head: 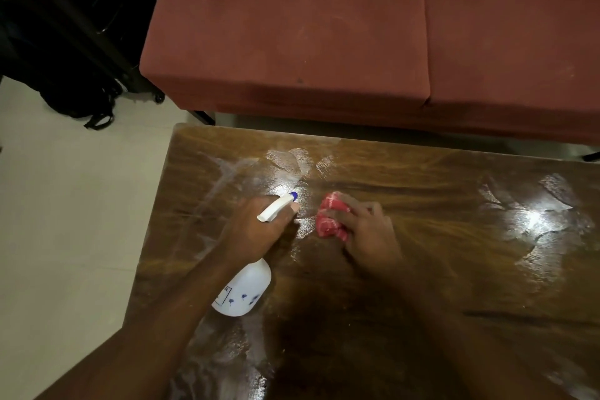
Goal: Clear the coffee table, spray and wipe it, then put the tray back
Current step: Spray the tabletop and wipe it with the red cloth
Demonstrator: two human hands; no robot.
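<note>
The dark wooden coffee table (422,269) fills the lower right of the head view, its top streaked with wet smears. My left hand (256,230) grips a white spray bottle (243,292) by the neck, its blue-tipped nozzle (293,195) pointing away over the table. Just right of it, my right hand (367,230) holds a bunched red cloth (331,217) against the tabletop. No tray is in view.
A red sofa (324,36) stands close behind the table's far edge. A black bag (81,97) and dark furniture sit at the upper left on the pale tiled floor (65,221). The table's left edge runs beside the bottle.
</note>
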